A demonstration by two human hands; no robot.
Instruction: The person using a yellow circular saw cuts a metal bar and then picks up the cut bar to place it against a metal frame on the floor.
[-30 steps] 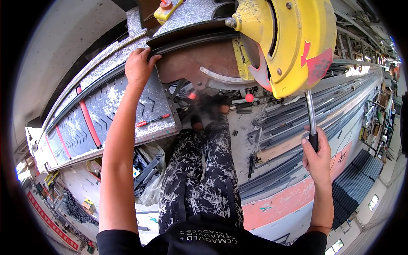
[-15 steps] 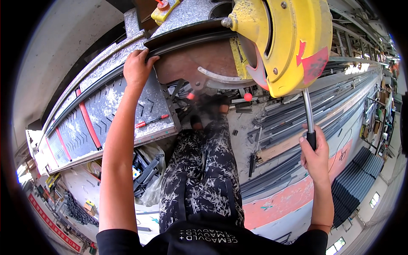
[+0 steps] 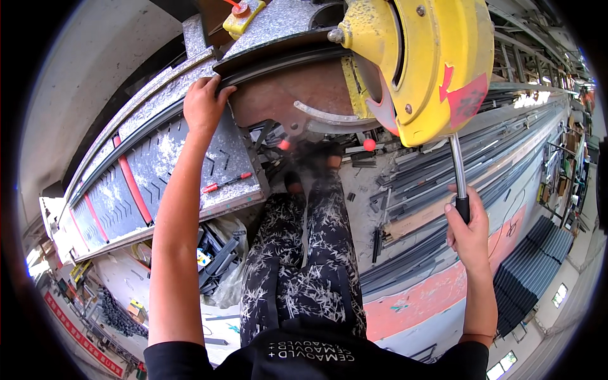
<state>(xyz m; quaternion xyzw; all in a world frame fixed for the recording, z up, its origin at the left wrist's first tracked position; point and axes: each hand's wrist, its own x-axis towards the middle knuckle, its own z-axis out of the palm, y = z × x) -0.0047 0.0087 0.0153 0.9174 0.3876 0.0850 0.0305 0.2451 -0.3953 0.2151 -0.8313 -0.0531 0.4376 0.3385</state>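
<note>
Okay, right grip [image 3: 467, 229] wraps the handle [image 3: 457, 166] below the yellow saw guard [image 3: 437, 69]; left grip [image 3: 204, 104] rests over the dark strip [image 3: 272, 66] along the surface [image 3: 218, 161] left of that guard, thumb spread, can't tell if clamped.

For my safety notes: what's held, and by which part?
The right-hand grip holds the silver lever by its black lower end. The left-hand grip is on the dark strip; whether grasping or only pressing cannot be told.

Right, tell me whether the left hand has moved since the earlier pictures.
No. Against the left end of the dark fence, the left hand keeps the same place; the view itself has drifted slightly.
</note>
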